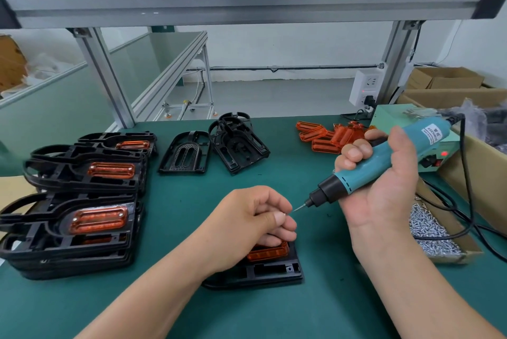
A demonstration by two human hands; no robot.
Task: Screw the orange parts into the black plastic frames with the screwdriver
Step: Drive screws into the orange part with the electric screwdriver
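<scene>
A black plastic frame [271, 270] lies on the green mat near me with an orange part [270, 252] seated in it, both partly hidden under my left hand [252, 224]. That hand pinches a small screw [284, 213] between thumb and forefinger, just short of the screwdriver's bit. My right hand [384, 187] grips the teal electric screwdriver [370, 166], tilted with its tip pointing down-left at the screw.
Stacks of black frames with orange parts [82, 201] fill the left. Bare black frames [236, 144] lie at the back centre, loose orange parts [329, 135] at the back right. A cardboard tray of screws [430, 231], the power unit [433, 157] and its cables sit on the right.
</scene>
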